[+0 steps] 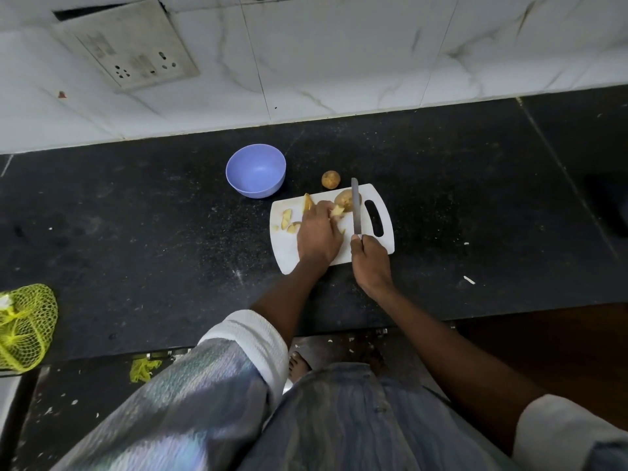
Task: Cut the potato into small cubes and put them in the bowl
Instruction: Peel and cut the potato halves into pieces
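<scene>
A white cutting board (pixel 384 239) lies on the black counter. My left hand (pixel 317 232) rests on the board and pinches a pale potato piece (pixel 337 211) at its fingertips. My right hand (pixel 368 256) grips the handle of a knife (pixel 355 209), whose blade points away from me beside that piece. A larger unpeeled potato chunk (pixel 344 198) sits just behind the blade. Several cut slices (pixel 288 219) lie on the board's left part. A blue bowl (pixel 255 171) stands empty behind the board to the left.
A small whole potato (pixel 330 179) sits on the counter (pixel 153 232) behind the board. A yellow mesh bag (pixel 23 326) hangs at the counter's near left edge. The white tiled wall with a socket plate (pixel 125 42) runs along the back.
</scene>
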